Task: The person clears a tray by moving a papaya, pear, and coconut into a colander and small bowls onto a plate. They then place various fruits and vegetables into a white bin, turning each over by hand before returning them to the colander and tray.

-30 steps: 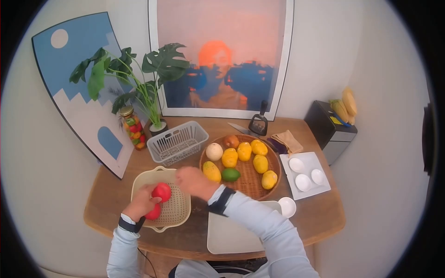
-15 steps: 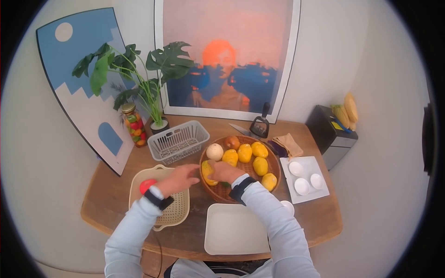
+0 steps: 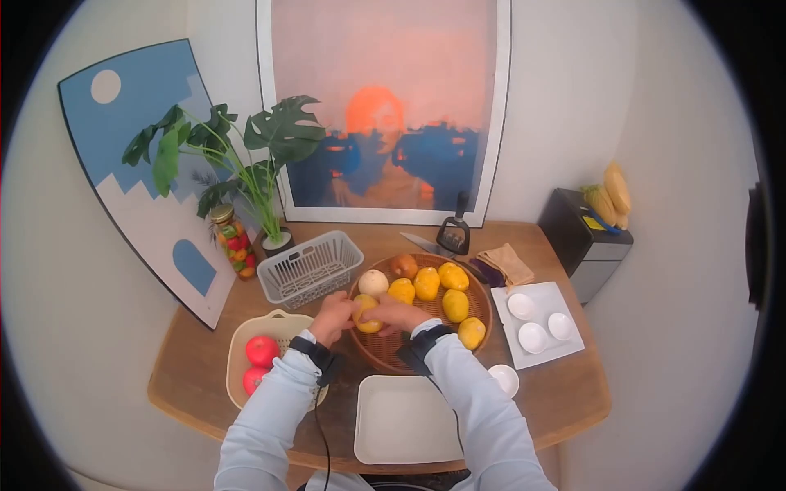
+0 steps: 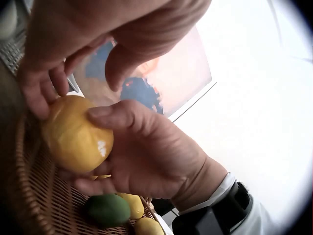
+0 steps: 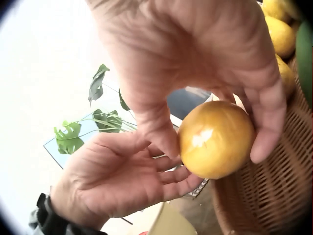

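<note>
My right hand [image 3: 397,314] grips a yellow mango [image 3: 368,316] between thumb and fingers, over the left side of a round wicker basket [image 3: 372,354]. The left hand [image 3: 331,317] meets it from the other side. In the left wrist view, its fingertips [image 4: 41,105] lie right at the mango's skin [image 4: 76,137], with the thumb apart. The right wrist view has the left palm turned up, fingers fairly straight and partly behind the fruit. Several more yellow mangoes [image 3: 455,306], a pale round fruit [image 3: 373,283], a brown onion-like bulb [image 3: 404,265] and a green fruit [image 4: 108,210] sit in the basket.
A cream colander basket [image 3: 237,360] with two red round fruits [image 3: 262,351] stands at left. Behind it are a grey plastic basket [image 3: 309,270], jar [image 3: 235,241] and potted plant [image 3: 277,239]. A white tray [image 3: 408,421] lies in front, small dishes [image 3: 533,337] at right.
My left hand has left a red fruit in the colander basket and moved right to the wicker basket. The right hand has reached in there and taken hold of the yellow mango.
</note>
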`<action>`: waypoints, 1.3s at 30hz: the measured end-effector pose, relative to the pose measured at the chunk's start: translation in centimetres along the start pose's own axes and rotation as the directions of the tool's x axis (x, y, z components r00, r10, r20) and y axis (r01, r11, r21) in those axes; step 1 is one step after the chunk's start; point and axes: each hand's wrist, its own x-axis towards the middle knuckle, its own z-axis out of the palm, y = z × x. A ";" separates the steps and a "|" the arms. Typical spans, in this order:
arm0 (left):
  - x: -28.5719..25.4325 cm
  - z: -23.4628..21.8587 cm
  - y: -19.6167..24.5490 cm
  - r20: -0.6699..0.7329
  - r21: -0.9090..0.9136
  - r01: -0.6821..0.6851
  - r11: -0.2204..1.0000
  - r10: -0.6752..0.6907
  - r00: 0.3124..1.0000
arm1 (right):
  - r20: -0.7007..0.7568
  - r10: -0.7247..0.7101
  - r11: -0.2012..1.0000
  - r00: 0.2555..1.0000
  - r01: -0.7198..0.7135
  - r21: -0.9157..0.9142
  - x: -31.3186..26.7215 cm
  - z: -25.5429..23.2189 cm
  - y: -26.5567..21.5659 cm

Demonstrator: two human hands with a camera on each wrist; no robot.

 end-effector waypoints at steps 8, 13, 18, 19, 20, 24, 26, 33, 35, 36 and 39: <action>-2.3 -0.9 -0.2 0.358 -0.545 0.051 0.837 0.176 0.917 | 0.120 -0.331 0.911 0.936 0.350 -0.219 -4.9 0.0 -4.0; -7.5 -4.6 0.9 -0.037 0.212 -0.399 0.892 0.415 0.909 | -0.081 -0.338 0.830 0.938 0.256 -0.496 -5.3 -3.2 -2.5; -12.2 -10.5 -0.3 -0.005 0.702 -0.401 0.589 0.567 0.824 | -0.173 -0.431 0.561 0.885 0.113 -0.820 -0.6 -5.5 2.0; -13.0 -11.2 -0.8 -0.019 0.693 -0.391 0.605 0.558 0.830 | -0.171 -0.423 0.541 0.890 0.097 -0.835 0.0 -5.5 2.4; -13.9 -11.7 -0.8 -0.033 0.685 -0.381 0.622 0.548 0.836 | -0.167 -0.415 0.521 0.894 0.083 -0.850 0.5 -5.3 2.5; -16.8 -12.5 -1.6 -0.139 -0.035 -0.337 0.941 0.330 0.934 | -0.181 -0.392 0.497 0.902 0.042 -0.866 2.5 -4.4 3.0; -18.7 -12.0 0.0 -0.102 -0.270 -0.281 0.921 0.263 0.960 | -0.191 -0.376 0.525 0.907 0.039 -0.850 4.7 -4.6 4.2; -18.1 -13.6 -2.9 -0.267 0.150 -0.383 0.911 0.411 0.872 | -0.254 -0.329 0.545 0.909 -0.037 -0.838 1.0 -3.3 0.3; -19.0 -13.2 -2.2 -0.285 0.185 -0.389 0.902 0.428 0.858 | -0.216 -0.376 0.644 0.901 0.086 -0.761 -0.4 -3.5 -0.2; -19.2 -13.1 -2.2 -0.288 0.189 -0.398 0.898 0.438 0.851 | -0.191 -0.406 0.714 0.894 0.180 -0.676 -0.9 -3.9 -0.2; -19.6 -13.1 -2.9 -0.302 0.135 -0.388 0.912 0.411 0.860 | -0.056 -0.331 0.935 0.942 0.336 0.117 -3.9 -3.4 -1.2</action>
